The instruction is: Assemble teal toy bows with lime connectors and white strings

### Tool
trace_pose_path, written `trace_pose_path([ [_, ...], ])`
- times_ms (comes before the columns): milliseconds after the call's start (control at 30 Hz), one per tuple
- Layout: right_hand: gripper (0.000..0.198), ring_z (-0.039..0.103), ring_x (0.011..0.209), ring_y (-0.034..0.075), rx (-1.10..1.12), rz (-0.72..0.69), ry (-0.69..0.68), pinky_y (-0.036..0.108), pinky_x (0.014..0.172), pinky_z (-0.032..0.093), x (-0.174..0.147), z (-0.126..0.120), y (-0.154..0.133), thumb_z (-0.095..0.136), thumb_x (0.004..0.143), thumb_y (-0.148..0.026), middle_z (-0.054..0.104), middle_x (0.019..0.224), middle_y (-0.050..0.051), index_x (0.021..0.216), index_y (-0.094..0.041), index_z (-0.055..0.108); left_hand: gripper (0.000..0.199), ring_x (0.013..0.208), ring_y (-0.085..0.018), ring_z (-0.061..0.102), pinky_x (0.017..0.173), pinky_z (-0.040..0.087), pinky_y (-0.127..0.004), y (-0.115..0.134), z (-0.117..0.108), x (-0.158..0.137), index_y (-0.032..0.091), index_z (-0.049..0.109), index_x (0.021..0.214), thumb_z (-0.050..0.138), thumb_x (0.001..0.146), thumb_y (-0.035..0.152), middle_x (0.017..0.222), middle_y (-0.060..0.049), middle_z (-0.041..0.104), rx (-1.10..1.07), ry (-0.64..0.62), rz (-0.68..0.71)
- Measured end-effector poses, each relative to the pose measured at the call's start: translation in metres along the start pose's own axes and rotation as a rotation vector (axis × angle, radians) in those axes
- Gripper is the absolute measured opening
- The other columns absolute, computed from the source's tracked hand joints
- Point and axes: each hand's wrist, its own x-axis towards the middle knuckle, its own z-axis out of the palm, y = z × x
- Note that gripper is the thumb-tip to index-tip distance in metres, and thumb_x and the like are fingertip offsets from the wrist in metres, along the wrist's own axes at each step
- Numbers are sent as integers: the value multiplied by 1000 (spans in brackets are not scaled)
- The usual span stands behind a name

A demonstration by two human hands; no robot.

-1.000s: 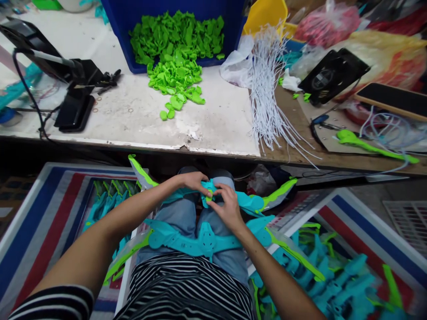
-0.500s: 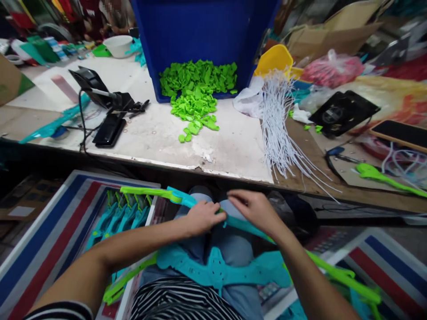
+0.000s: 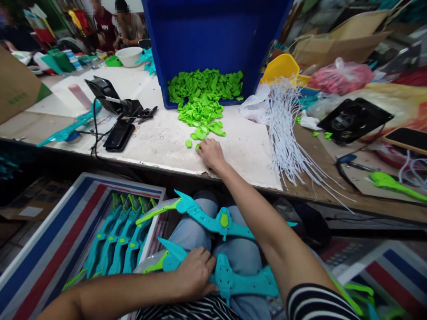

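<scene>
On the tabletop (image 3: 248, 153), a green piece (image 3: 197, 146) lies against the left of the nearer, right hand (image 3: 211, 153); whether pinched, I cannot tell.

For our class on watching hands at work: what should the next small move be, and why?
The right hand should probably pick up the small green piece at its fingertips, because the nearer blue frame, under the left hand, shows a bare middle with holes, while the farther blue frame has a green cap there.
</scene>
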Motion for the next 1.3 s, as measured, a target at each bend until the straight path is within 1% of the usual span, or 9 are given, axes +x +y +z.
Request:
trace_pose_path([
  [100, 21, 57, 89, 22, 160, 113, -18, 33, 79, 44, -31, -19, 29, 44, 91, -22, 67, 91, 11, 84, -15, 63, 85, 116, -34, 51, 102, 37, -50, 8, 10, -5, 12, 29, 146, 57, 80, 56, 125, -21, 56, 13, -39, -16],
  [267, 25, 55, 54, 12, 416, 385, -367, 23, 57, 42, -66, -58, 86, 42, 89, -18, 63, 62, 4, 72, -13, 61, 106, 117, -37, 53, 98, 41, -50, 19, -2, 3, 15, 12, 151, 68, 71, 55, 127, -23, 55, 29, -170, 74],
  [400, 17, 59, 68, 17, 146, 380, -225, 28, 67, 45, -76, -61, 97, 53, 84, -21, 65, 70, 7, 81, -13, 68, 118, 113, -38, 57, 90, 47, -47, 12, -34, 25, 13, 15, 150, 76, 58, 54, 130, -24, 54, -104, -437, 42],
  [500, 25, 58, 88, 24, 5, 233, -35, 36, 81, 45, -86, -46, 89, 59, 83, -31, 64, 91, 12, 98, -14, 69, 107, 118, -34, 54, 93, 45, -40, -6, -57, 43, 12, 30, 146, 76, 57, 52, 137, -19, 50, -303, -459, 99],
  [600, 26, 52, 95, 28, -53, 95, -11, 42, 89, 42, -95, -29, 82, 55, 86, -34, 60, 95, 14, 93, -13, 69, 79, 113, -29, 56, 91, 44, -34, -21, -76, 55, 16, 54, 129, 74, 60, 50, 127, -10, 60, -419, -441, 84],
  [800, 29, 49, 99, 28, 36, 109, 95, 45, 90, 42, -121, -28, 71, 49, 90, -31, 58, 103, 13, 109, -16, 64, 30, 82, -17, 58, 70, 42, -23, -24, -89, 62, 15, 67, 93, 65, 71, 35, 88, -1, 67, -413, -374, 58],
  [933, 42, 53, 105, 27, 291, -14, 213, 41, 94, 45, -200, -33, 36, 53, 89, -38, 61, 112, 13, 126, -17, 55, 26, 77, -16, 56, 68, 41, -23, -29, -83, 61, 14, 65, 85, 68, 70, 34, 82, -1, 65, -521, -284, 59],
  [1100, 43, 58, 99, 25, 416, -111, 187, 41, 84, 51, -318, -4, -16, 54, 90, -29, 63, 107, 11, 132, -22, 49, 38, 65, -14, 59, 69, 44, -26, -37, -75, 60, 14, 66, 85, 73, 65, 46, 81, -2, 68, -849, -456, -48],
  [1300, 33, 51, 114, 29, 314, 11, 137, 49, 91, 44, -347, 23, -34, 57, 87, -34, 59, 119, 12, 118, -24, 61, 52, 58, -11, 57, 64, 45, -26, -37, -68, 60, 13, 66, 88, 76, 59, 55, 84, -2, 68, -975, -537, -99],
])
